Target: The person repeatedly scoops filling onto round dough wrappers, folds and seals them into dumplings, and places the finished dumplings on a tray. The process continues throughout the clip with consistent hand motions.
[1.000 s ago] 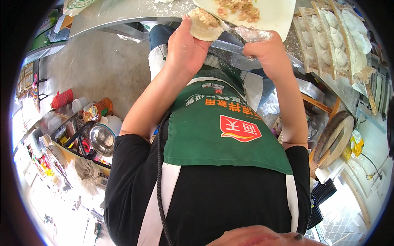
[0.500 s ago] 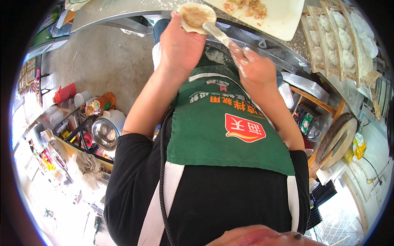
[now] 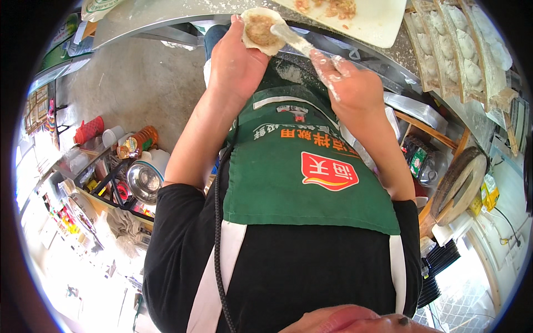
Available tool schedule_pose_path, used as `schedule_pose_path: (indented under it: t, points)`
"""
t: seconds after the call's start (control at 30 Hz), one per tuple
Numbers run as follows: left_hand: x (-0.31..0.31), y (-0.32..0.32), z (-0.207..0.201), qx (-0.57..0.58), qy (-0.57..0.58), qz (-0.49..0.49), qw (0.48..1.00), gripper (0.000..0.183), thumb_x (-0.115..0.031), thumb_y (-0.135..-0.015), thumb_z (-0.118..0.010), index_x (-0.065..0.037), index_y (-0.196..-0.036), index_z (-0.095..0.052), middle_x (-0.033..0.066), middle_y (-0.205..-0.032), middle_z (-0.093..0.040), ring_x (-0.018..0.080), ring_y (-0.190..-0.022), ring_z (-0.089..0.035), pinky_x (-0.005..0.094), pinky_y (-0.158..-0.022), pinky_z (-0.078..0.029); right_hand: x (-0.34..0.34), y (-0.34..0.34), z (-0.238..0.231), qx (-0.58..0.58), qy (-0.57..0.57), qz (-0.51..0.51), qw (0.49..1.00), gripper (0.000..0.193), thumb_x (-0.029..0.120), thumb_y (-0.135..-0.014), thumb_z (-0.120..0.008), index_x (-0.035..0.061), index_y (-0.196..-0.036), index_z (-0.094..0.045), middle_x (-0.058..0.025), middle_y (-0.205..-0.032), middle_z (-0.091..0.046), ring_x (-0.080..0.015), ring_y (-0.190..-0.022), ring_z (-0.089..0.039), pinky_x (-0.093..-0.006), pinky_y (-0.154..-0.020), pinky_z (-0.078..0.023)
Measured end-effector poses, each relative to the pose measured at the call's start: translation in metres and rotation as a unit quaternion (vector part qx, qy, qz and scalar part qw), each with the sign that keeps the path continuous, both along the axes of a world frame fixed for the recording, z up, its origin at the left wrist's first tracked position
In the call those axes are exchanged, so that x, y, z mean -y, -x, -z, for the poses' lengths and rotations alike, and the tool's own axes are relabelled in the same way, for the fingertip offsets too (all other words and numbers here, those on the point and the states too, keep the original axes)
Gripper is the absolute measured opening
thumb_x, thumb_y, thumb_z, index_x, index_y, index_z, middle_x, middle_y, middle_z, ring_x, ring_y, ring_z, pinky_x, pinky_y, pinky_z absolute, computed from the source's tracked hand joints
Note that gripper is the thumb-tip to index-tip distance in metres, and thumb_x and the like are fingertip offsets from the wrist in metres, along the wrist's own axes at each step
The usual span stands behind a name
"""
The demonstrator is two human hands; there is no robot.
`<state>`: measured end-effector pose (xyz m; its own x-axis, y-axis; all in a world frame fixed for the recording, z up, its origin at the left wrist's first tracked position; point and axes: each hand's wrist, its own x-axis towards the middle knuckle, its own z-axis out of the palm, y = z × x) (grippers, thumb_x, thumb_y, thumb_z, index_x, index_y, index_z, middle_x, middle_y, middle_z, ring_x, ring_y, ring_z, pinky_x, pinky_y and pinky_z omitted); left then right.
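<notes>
A round dough wrapper [image 3: 247,45] rests in my left hand [image 3: 237,69], with my thumb at its left edge. Pale, minced filling [image 3: 260,29] is spread over the middle of the wrapper. My right hand [image 3: 352,83], dusted with flour, is closed around a flat, flour-coated spatula [image 3: 294,41]. The spatula's rounded tip touches the right side of the filling. Both hands are held just in front of the metal counter edge, above my green apron [image 3: 261,188].
A white board [image 3: 383,30] with more filling [image 3: 333,8] lies on the floury metal counter [image 3: 161,14]. At the right, wooden racks [image 3: 456,55] hold rows of floured dumplings [image 3: 466,44]. A round wooden board [image 3: 458,186] stands below. Pots and bottles fill a left shelf.
The spatula tip has moved left, from the wrapper's edge onto the filling. The wrapper has tilted and its edge now curls up more. My right hand has shifted slightly right and down.
</notes>
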<state>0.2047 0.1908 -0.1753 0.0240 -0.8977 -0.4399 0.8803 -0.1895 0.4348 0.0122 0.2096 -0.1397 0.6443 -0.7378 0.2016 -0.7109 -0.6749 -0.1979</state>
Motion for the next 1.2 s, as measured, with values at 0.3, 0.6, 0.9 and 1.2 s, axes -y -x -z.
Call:
schedule_pose_path:
  t: [0.3, 0.6, 0.9, 1.2]
  points:
    - [0.0, 0.007, 0.001, -0.031, 0.026, 0.007, 0.999, 0.042, -0.026, -0.102, -0.026, 0.004, -0.128, -0.038, 0.0159, -0.13, -0.046, 0.0287, -0.124, -0.043, 0.0456, -0.106, -0.034, -0.009, -0.011, 0.027, 0.068, -0.001, 0.031, 0.997, 0.034, 0.008, -0.085, -0.054, 0.0096, -0.119, -0.058, -0.0083, -0.072, -0.055, -0.0267, -0.052, -0.056, -0.0371, -0.045, -0.045]
    - [0.0, 0.007, -0.008, -0.03, 0.028, 0.084, 0.996, 0.045, -0.028, -0.102, -0.025, 0.005, -0.129, -0.039, 0.0167, -0.129, -0.047, 0.0295, -0.122, -0.045, 0.0443, -0.106, -0.033, 0.005, -0.007, 0.008, 0.055, -0.015, 0.017, 0.998, 0.047, -0.001, -0.074, -0.055, 0.011, -0.12, -0.059, -0.0114, -0.084, -0.06, -0.0291, -0.062, -0.059, -0.0374, -0.051, -0.048]
    - [0.007, -0.008, 0.001, -0.016, 0.04, 0.069, 0.997, 0.043, -0.024, -0.101, -0.027, 0.006, -0.13, -0.037, 0.0176, -0.13, -0.047, 0.0305, -0.119, -0.048, 0.0464, -0.103, -0.037, -0.005, 0.004, 0.013, 0.222, -0.168, -0.005, 0.961, 0.039, 0.0, -0.072, -0.058, 0.0077, -0.11, -0.064, -0.0096, -0.083, -0.064, -0.0201, -0.061, -0.059, -0.0318, -0.058, -0.047]
    - [0.0, -0.004, -0.013, -0.046, 0.07, 0.139, 0.987, 0.04, -0.026, -0.1, -0.033, 0.003, -0.123, -0.047, 0.0153, -0.119, -0.057, 0.0278, -0.11, -0.056, 0.0415, -0.099, -0.042, 0.025, 0.011, 0.003, 0.528, -0.628, 0.228, 0.524, 0.016, -0.005, -0.061, -0.061, -0.0028, -0.076, -0.069, -0.0029, -0.064, -0.061, -0.0086, -0.056, -0.054, -0.023, -0.051, -0.04]
